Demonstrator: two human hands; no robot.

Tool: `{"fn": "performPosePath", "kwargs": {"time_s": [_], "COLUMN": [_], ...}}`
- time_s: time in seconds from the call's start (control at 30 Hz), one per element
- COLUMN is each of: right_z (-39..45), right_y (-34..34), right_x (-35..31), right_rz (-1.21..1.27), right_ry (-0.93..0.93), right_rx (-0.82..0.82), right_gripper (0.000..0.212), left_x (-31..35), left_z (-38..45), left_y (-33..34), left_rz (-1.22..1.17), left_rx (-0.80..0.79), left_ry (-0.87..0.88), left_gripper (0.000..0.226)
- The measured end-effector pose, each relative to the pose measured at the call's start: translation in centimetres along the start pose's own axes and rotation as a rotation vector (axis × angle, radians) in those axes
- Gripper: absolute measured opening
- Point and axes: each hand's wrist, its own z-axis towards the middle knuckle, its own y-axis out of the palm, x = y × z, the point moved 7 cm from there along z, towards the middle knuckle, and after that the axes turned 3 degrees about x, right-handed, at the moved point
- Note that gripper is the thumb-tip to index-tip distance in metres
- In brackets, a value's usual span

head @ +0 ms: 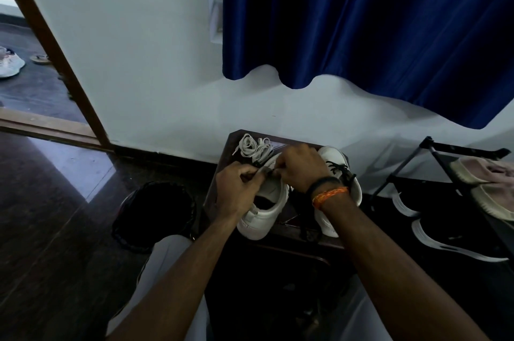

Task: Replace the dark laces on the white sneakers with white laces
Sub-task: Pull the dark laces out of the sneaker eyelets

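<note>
Both hands meet over the left sneaker (264,201), each grip pinched on something at its eyelets. The left hand (239,187) has thumb and fingers curled round the tongue and a pale strand; the right hand (301,168) pinches close against it from 3 o'clock. Whether that strand is a white lace going in or part of the shoe cannot be told, since the fingers hide it. Holding from 2 sides probably steadies the eyelet row while 1 end is worked through.

That sneaker sits on a small dark worktop (222,173), heel toward the person, mouth open and dark inside; nothing shows in it. The right sneaker (333,162) stands just beside it at 3 o'clock, still threaded with dark laces (340,169), so by the look of things it waits its turn. A loose bundle of white laces (254,147) lies at 12 o'clock on the worktop, near the hands and likely kept there for easy reach.

At 3 o'clock a black rack (445,151) carries 2 pale shoes (489,182) on top, with dark shoes (450,232) lower down. A dark round object (155,212) sits on the floor at 9 o'clock; its contents are not visible.
</note>
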Motion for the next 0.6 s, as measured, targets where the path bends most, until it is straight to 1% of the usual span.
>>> {"fn": "performPosePath", "kwargs": {"time_s": [0.1,0.17,0.23,0.3,0.37,0.4,0.47,0.57,0.6], "right_z": [0.0,-0.3,-0.8,-1.7,-2.3,-2.4,-2.3,-1.6,-1.4], "right_y": [-0.1,-0.6,-1.7,-2.5,-2.5,-2.3,-1.9,-1.4,-1.1], "right_x": [0.0,1.0,2.9,5.3,6.9,7.1,6.5,3.5,2.3], "right_rz": [-0.028,0.069,0.196,0.309,0.34,0.314,0.245,0.282,0.293], "right_ry": [-0.028,0.011,0.102,0.242,0.346,0.352,0.299,0.105,0.037], "right_rx": [0.031,0.094,0.201,0.319,0.37,0.358,0.296,0.159,0.095], "right_gripper": [0.014,0.011,0.006,0.007,0.01,0.013,0.017,0.034,0.035], "left_x": [0.2,0.4,0.5,0.6,0.6,0.6,0.8,0.9,0.9], "left_z": [-0.1,-0.3,-0.3,-0.3,-0.2,-0.2,-0.2,-0.2,-0.2], "left_y": [-0.1,-0.1,-0.1,-0.1,0.0,0.0,0.0,0.0,0.0], "left_rz": [-0.01,-0.014,-0.006,0.01,0.03,0.04,0.053,0.063,0.067], "left_rx": [0.007,0.008,0.002,-0.01,-0.018,-0.02,-0.023,-0.02,-0.02], "left_ry": [-0.002,0.003,0.01,0.023,0.043,0.053,0.067,0.09,0.096], "left_gripper": [0.013,0.015,0.016,0.013,0.01,0.009,0.01,0.013,0.015]}}
